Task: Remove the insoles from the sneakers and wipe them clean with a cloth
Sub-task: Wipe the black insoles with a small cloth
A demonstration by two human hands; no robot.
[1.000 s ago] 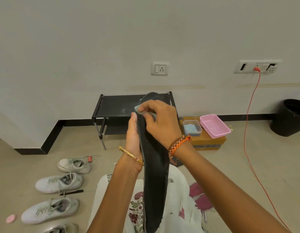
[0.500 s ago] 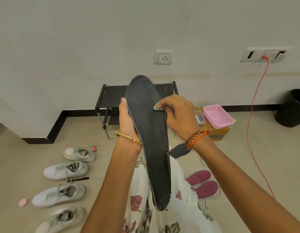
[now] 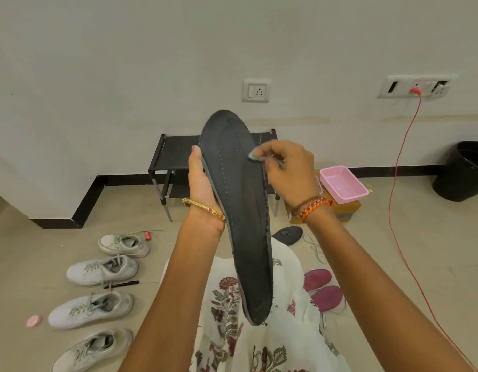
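- Broadly, a pale wall (image 3: 125, 63) fills the upper half of the head view, with a beige floor (image 3: 393, 264) below it and a black skirting line where they meet.
- Against the wall stands a low black rack (image 3: 176, 157), partly hidden behind the raised hands.
- At the far right sits a black bin (image 3: 463, 170), well apart from everything else.
- Held upright in the middle is a dark insole (image 3: 240, 210), its broad end up, its narrow end down over a floral garment (image 3: 232, 318).
- Four white sneakers (image 3: 102, 271) lie in a column on the floor to the left.
- At the insole's left edge, the left hand (image 3: 201, 181) grips it, palm against the edge and fingers behind it.
- Meanwhile the right hand (image 3: 288, 170) has its fingers curled, pinching a small pale cloth (image 3: 254, 156) against the insole's upper right face.
- A pink tray (image 3: 342, 183) rests on a cardboard box (image 3: 347, 208), just right of the right wrist.
- Two pink soles (image 3: 323, 288) lie on the floor by the garment.
- A red cable (image 3: 393, 197) runs from a wall socket (image 3: 415, 85) down across the floor.
- A second socket (image 3: 256, 90) sits above the insole.
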